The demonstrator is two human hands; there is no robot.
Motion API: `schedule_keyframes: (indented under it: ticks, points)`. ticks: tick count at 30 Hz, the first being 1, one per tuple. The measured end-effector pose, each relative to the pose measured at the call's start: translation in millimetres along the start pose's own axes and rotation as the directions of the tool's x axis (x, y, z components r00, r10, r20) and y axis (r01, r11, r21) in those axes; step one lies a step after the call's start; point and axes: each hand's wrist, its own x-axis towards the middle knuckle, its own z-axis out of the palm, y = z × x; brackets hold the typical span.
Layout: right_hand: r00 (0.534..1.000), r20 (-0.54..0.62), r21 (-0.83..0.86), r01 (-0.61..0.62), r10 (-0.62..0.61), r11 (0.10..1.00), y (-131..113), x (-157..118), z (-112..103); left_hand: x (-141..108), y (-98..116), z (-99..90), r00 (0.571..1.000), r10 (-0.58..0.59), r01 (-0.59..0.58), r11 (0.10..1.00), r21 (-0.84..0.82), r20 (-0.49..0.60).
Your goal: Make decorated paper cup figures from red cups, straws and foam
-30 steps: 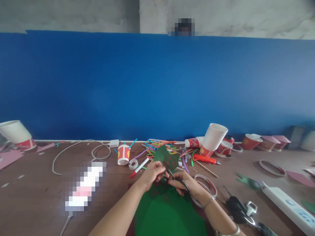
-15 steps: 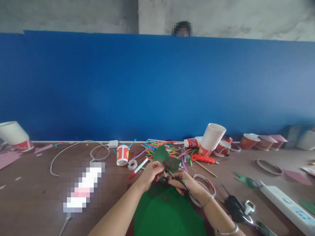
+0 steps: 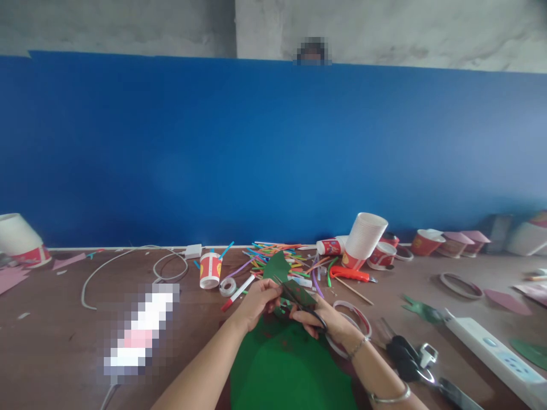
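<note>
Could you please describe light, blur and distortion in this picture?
Head view: the blue partition has a pale sheen at right; head view: the pale container at far right looks blurred; head view: the left cup stack leans outward, probably lens distortion; head view: the green sheet darkens toward its far end, perhaps shadow.

Over the far end of the large green sheet [image 3: 290,373], the left hand [image 3: 260,299] pinched a green paper piece [image 3: 277,265] while the right hand [image 3: 318,316] gripped scissors [image 3: 321,324], their blades at that piece. Beyond the sheet lay a heap of thin colored sticks [image 3: 267,249]. Beyond and left of it were a red-and-white marker [image 3: 238,292] and a paper cup [image 3: 210,271]; beyond and right, a tall cup stack [image 3: 366,239]. Right of the sheet lay keys [image 3: 404,356] and a white power strip [image 3: 491,354].
</note>
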Motion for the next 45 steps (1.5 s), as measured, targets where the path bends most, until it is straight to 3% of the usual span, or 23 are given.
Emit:
schedule_keyframes:
  ticks: [15,29,31,33,36,38,41,45]
  points:
    - [0.997,-0.002,-0.128,-0.080,0.080,0.989,-3,-3,-7,1,3,-3.0,0.997,-0.061,0.062,0.997,0.037,-0.039]
    - [0.997,-0.027,-0.159,-0.070,0.067,0.985,7,1,-7,3,-1,-8.1,0.998,-0.054,0.054,0.998,-0.032,-0.023]
    - [0.996,-0.057,-0.145,-0.072,0.065,0.987,8,2,-7,1,1,-10.5,0.997,-0.078,0.078,0.997,-0.002,0.015]
    - [0.993,-0.111,-0.129,-0.057,0.043,0.990,8,3,-8,-4,5,-12.3,0.980,-0.155,0.145,0.985,0.092,0.125]
    - [0.987,-0.163,-0.142,-0.021,-0.002,0.990,5,2,-9,-12,9,-12.3,0.898,-0.311,0.216,0.928,0.305,0.310]
    - [0.985,-0.172,-0.147,-0.017,-0.009,0.989,2,1,-8,-14,9,-11.1,0.880,-0.324,0.181,0.904,0.386,0.348]
    - [0.986,-0.169,-0.120,-0.022,0.002,0.993,-4,-1,-8,-10,7,-10.1,0.940,-0.203,0.093,0.926,0.365,0.275]
    - [0.994,-0.109,-0.092,0.001,-0.011,0.996,-6,-4,-8,-2,6,-9.7,0.999,0.005,-0.010,0.989,0.148,0.036]
